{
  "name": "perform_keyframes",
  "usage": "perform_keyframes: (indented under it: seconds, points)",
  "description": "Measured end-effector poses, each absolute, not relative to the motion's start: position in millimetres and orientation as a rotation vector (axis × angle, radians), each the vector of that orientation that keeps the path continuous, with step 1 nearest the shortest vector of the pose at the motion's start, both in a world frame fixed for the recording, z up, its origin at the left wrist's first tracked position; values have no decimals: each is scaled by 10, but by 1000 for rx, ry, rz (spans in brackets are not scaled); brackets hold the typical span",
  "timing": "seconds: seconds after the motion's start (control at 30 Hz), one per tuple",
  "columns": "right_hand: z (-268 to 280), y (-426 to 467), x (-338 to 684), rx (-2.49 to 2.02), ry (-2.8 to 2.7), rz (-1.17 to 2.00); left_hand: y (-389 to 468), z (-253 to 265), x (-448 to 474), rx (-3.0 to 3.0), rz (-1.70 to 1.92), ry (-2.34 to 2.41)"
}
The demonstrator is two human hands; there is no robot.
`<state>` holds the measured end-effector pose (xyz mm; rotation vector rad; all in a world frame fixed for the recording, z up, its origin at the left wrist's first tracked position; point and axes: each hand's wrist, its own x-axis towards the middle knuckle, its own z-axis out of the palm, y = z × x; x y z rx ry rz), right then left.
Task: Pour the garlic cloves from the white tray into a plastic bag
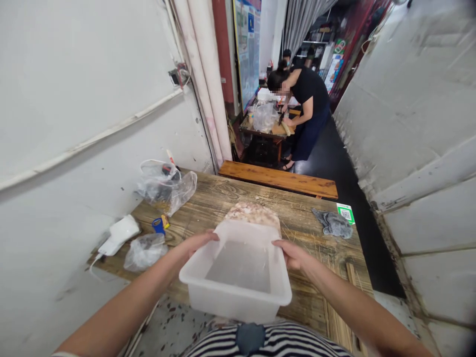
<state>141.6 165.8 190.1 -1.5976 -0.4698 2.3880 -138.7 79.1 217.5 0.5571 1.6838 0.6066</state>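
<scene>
I hold a translucent white plastic tub [238, 292] over the near edge of a wooden table [297, 223]. My left hand [193, 246] grips its left rim and my right hand [292, 254] grips its right rim. The tub is tilted away from me with its far end low, and it looks empty inside. Just past its far rim a mound of pinkish minced meat [254, 213] lies on the tabletop.
On the table's left lie clear plastic bags [169, 191], a white device with a cable [119, 233], a small blue item [158, 225] and another bag [145, 250]. A grey rag [333, 223] and a QR sticker [345, 213] sit right. A bench [278, 178] stands beyond; a person [303, 106] works farther back.
</scene>
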Motion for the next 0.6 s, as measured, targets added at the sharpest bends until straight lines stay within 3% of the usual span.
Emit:
perform_keyframes:
  seconds: [0.27, 0.47, 0.6]
  points:
    - [1844, 1728, 1478, -1552, -783, 2379, 613, 2181, -1565, 465, 617, 1427]
    - [1744, 2114, 1435, -1639, -1038, 1948, 414, 2241, -1850, 506, 581, 1466]
    - [1641, 2310, 1295, -1639, -974, 1920, -5, 2292, -2135, 533, 664, 1376]
